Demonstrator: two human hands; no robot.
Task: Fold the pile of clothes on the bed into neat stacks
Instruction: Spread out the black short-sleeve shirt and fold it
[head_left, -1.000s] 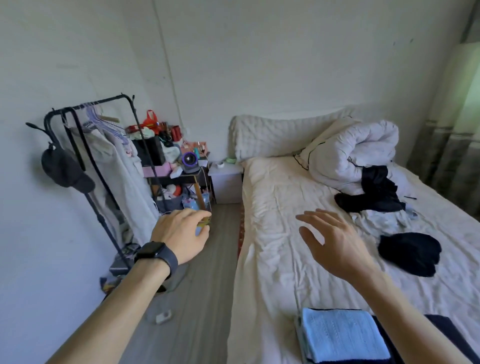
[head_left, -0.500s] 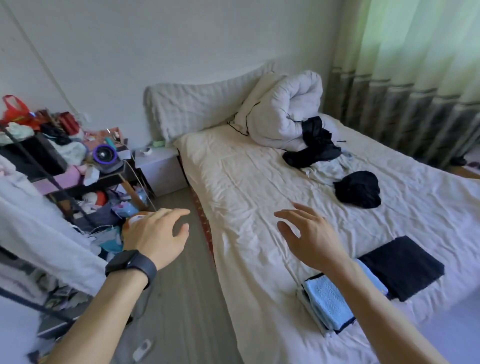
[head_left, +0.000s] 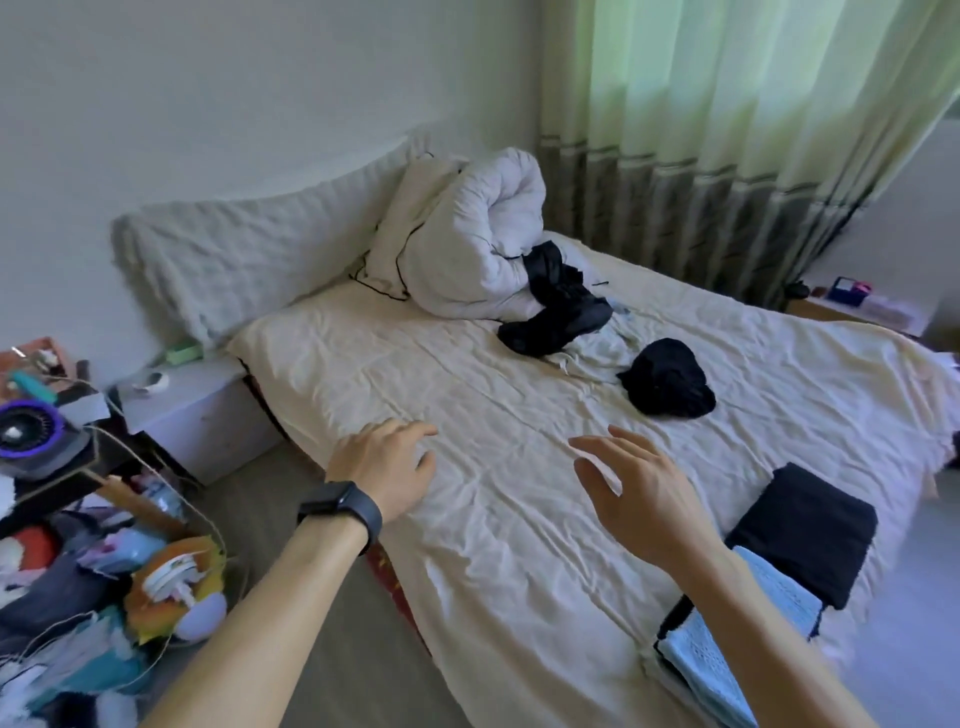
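Head has turned from the cluttered floor side back to the bed (head_left: 467, 571). The left hand (head_left: 387, 467) has come over the sheet at the left edge, with the right hand (head_left: 634, 493) beside it. Both are spread, fingers relaxed, holding nothing. Unfolded black garments (head_left: 667, 379) lie toward the far end by the rolled duvet (head_left: 467, 244). The folded stacks (head_left: 810, 530) sit at the near right edge. Likely a reach for the next piece.

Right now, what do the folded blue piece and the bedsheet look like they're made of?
The folded blue piece looks like knit or waffle-weave cotton, matte, going by its fine gridded texture. The bedsheet: thin woven cloth, probably cotton, matte cream, creased with fine wrinkles.
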